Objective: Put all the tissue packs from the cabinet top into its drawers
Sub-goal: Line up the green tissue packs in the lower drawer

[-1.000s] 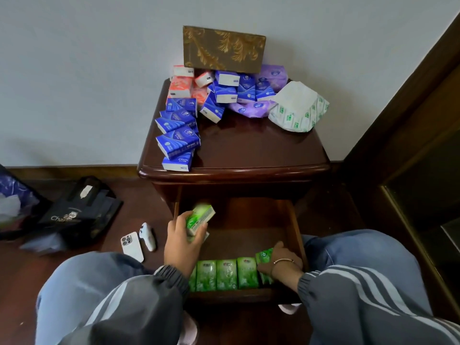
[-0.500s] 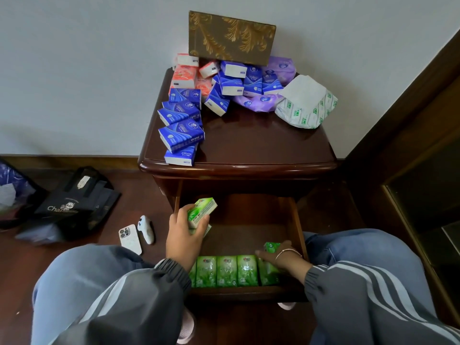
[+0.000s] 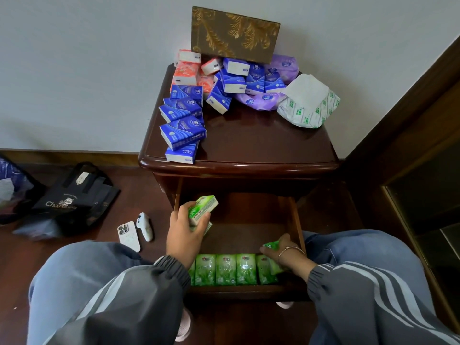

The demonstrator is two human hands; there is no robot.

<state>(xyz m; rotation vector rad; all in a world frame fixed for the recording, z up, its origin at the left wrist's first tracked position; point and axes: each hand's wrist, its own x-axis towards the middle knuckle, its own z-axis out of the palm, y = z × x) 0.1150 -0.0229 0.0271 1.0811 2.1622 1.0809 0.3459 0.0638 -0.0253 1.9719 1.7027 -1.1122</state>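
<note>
The left hand (image 3: pixel 185 235) is gripping a green tissue pack (image 3: pixel 202 206) over the open drawer (image 3: pixel 296 220), with what looks like a second one tucked beneath it. The right hand (image 3: pixel 286 255) is pinching another green pack (image 3: pixel 271 245) at the right end of the row of green packs (image 3: pixel 225 268) standing along the drawer's front. Four are showing plainly there, and one more is partly hidden behind the left sleeve. The cabinet top (image 3: pixel 261 143) is carrying roughly nine blue packs (image 3: pixel 183 131), about four orange packs (image 3: pixel 185 74), two purple packs (image 3: pixel 260 100), one larger white-and-green pack (image 3: pixel 307 103) and one gold-patterned box (image 3: pixel 234 33). The packs are looking light, soft and squashy in slick plastic wrap, so pinching each across its narrow sides is probably serving best. Several small ones are likely fitting into one grasp, while the bulky white-and-green pack is probably needing a whole hand.
</note>
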